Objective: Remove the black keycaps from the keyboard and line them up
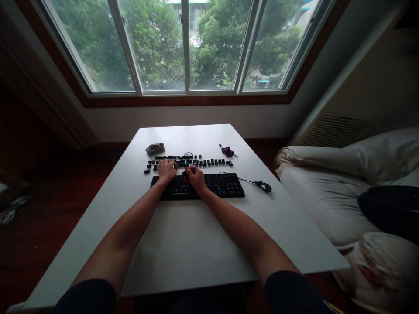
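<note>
A black keyboard lies on the white table in front of me. Beyond it, loose black keycaps are laid out in rough rows. My left hand reaches over the keyboard's back left edge, its fingers apart and curved down among the keycaps; its fingertips are partly hidden. Close beside it, my right hand is closed in a pinch above the keyboard. A small dark piece, which looks like a keycap, shows at its fingertips. My hands and forearms cover part of the keyboard.
A grey crumpled cloth lies at the back left of the table. A purple bundle with a thin stick is at the back right. The coiled cable rests right of the keyboard. A pale sofa stands to the right.
</note>
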A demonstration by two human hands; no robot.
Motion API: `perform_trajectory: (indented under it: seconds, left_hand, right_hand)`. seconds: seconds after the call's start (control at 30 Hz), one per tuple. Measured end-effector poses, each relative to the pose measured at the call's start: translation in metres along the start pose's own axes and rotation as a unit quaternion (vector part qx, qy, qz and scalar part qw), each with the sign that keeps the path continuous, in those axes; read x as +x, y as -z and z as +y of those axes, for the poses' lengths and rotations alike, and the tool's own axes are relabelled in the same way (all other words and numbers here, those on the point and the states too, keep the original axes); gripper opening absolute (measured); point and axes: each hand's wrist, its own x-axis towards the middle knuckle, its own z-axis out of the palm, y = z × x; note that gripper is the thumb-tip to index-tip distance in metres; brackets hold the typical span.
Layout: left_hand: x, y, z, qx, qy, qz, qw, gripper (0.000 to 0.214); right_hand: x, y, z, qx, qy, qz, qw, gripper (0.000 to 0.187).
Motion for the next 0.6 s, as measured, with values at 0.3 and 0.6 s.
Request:
perform_trajectory:
  seconds: [0.3, 0.6]
  left_hand:
    - [-0.002, 0.002, -0.001, 0.003, 0.003, 0.002, 1.0, 0.02]
    - [-0.009, 0.011, -0.004, -0.019, 0.002, 0.008, 1.0, 0.018]
  right_hand:
    - [0.0, 0.001, 0.0, -0.013, 0.003, -0.001, 1.0, 0.041]
    - [-0.001, 0.002, -0.004, -0.024, 0.001, -0.008, 1.0, 0.041]
